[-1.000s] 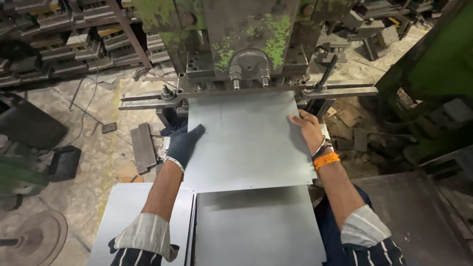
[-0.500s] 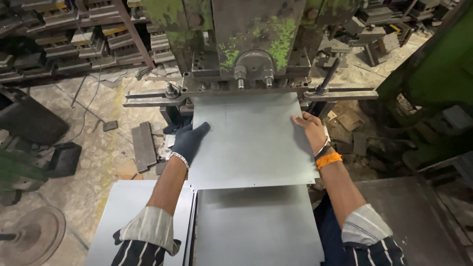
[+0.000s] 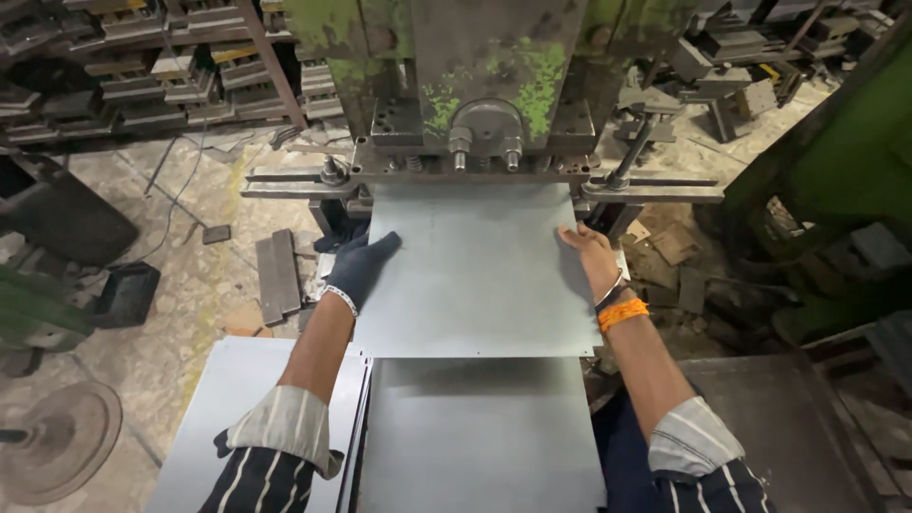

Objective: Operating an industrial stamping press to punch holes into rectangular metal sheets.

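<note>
A grey sheet of metal [image 3: 475, 275] lies flat with its far edge under the green press machine [image 3: 484, 85]. My left hand [image 3: 361, 268], in a dark glove, presses on the sheet's left edge. My right hand [image 3: 589, 255], bare, with an orange band at the wrist, grips the sheet's right edge. Below the sheet, nearer to me, lies a stack of similar metal sheets [image 3: 475, 437].
A second pile of sheets [image 3: 228, 418] sits at lower left. A dark metal table [image 3: 788, 427] stands at lower right. Metal parts fill racks [image 3: 142, 76] at upper left; scrap and blocks [image 3: 277, 274] litter the floor. A round metal disc [image 3: 57, 439] lies at far left.
The sheet has slid forward, its far edge now deeper under the press. Both hands moved forward with it.
</note>
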